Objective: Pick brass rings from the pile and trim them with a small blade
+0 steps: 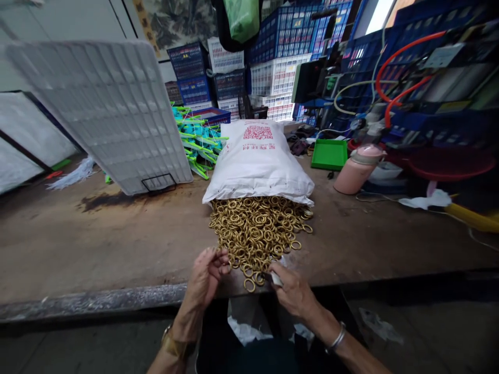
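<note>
Where the sack point(259, 169) ended, rings point(253, 228) lay heaped, two hands at their edge

The rings, brass-coloured, covered the table point(97, 259) directly in front of the sack, touching its front edge, and thinned to a few loose ones at the end farthest from it. In front of the sack's left corner, the left hand point(208, 272) had its fingers half curled, tips at the heap's edge; I could not tell whether it had hold of a ring. In front of the sack's right half, the right hand point(292, 288) had its fingers bent in around a small white piece point(276, 279), close beside the nearest rings. What that piece was could not be made out.

Left of the sack, a white panel point(109, 114) stood tilted, with a wire stand point(158, 182) at its foot. Green strips point(200, 156) lay just beside the sack, between it and the panel. Right of the sack were a green tray point(329, 154) and, farther out, a pink bottle point(353, 174). Behind the sack rose stacked crates point(294, 31).
</note>
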`<state>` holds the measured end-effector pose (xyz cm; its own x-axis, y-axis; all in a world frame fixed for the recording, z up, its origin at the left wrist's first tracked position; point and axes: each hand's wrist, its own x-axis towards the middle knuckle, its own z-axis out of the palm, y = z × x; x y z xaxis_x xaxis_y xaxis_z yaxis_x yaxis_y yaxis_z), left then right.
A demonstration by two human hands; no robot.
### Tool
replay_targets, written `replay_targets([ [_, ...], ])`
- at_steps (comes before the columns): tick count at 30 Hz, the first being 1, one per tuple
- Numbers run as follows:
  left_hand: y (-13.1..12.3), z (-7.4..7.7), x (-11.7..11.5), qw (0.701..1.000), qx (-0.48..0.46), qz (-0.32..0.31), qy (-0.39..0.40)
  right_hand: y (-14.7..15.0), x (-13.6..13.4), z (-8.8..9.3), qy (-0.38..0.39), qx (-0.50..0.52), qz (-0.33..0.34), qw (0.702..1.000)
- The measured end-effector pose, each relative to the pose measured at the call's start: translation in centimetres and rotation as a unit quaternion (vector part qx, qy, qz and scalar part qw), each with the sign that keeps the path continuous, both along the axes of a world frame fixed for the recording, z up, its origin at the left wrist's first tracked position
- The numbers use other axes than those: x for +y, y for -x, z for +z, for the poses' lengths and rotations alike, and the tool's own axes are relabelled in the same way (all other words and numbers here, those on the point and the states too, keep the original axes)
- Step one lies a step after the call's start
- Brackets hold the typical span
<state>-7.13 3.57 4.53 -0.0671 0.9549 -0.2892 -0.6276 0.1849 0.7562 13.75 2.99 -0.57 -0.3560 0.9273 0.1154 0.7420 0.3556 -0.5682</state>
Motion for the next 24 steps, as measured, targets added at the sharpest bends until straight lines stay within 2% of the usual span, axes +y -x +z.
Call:
replay_targets([
  [2, 1.2, -0.4, -0.1, 0.999, -0.02, 0.023, 0.013, 1.2, -0.9, -0.4, 0.009, 0.008, 0.041, 0.999],
  [5, 1.9, -0.7, -0.5, 0.998, -0.06, 0.016, 0.022, 2.6, -1.9, -1.3, 0.011, -0.019, 0.069, 0.997],
  [10, 1.7, -1.4, -1.1, 0.994, -0.104, 0.002, 0.042, 3.8, -2.6, -2.8, 0.001, -0.1, 0.038, 0.994],
  [16, 1.5, -2.7, -1.4, 0.99, -0.097, 0.027, 0.103, 4.6, -2.2, -1.6, 0.025, -0.11, -0.011, 0.994],
  [21, 0.9, -3.3, -1.7, 0.987, -0.093, 0.009, 0.131, 4.8, -1.0, -0.9, 0.027, -0.117, -0.046, 0.992],
  [24, 0.1, -3.5, -2.0, 0.99, -0.059, -0.003, 0.131, 4.7, -0.1, -0.7, 0.025, -0.117, -0.066, 0.991],
])
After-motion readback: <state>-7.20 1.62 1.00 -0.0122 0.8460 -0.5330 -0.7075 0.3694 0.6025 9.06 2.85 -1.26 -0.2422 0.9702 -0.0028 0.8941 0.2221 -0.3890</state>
